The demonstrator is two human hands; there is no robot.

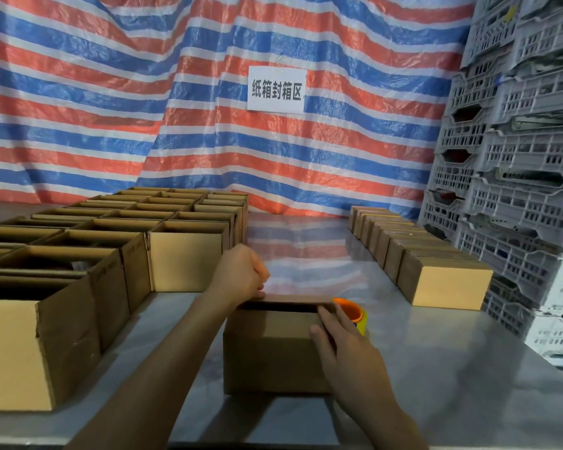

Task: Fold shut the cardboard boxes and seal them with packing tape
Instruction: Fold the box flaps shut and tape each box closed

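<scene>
Open boxes crowd the left of the metal table in rows, the nearest standing just beside the left forearm; a row of closed boxes runs along the right, in front of stacked grey crates; a striped tarp with a white paper sign hangs behind. The cardboard box being worked on sits near the table's front edge, centre, with a dark gap between its top flaps; a tape roll, orange and yellow, is half hidden behind its right far corner. The left hand sits at the far-left corner, fingers curled, thumb along the far flap; pinching or only pressing, I cannot tell. The right hand lies flat on the right edge, fingers straight and together, thumb spread onto the near flap.
</scene>
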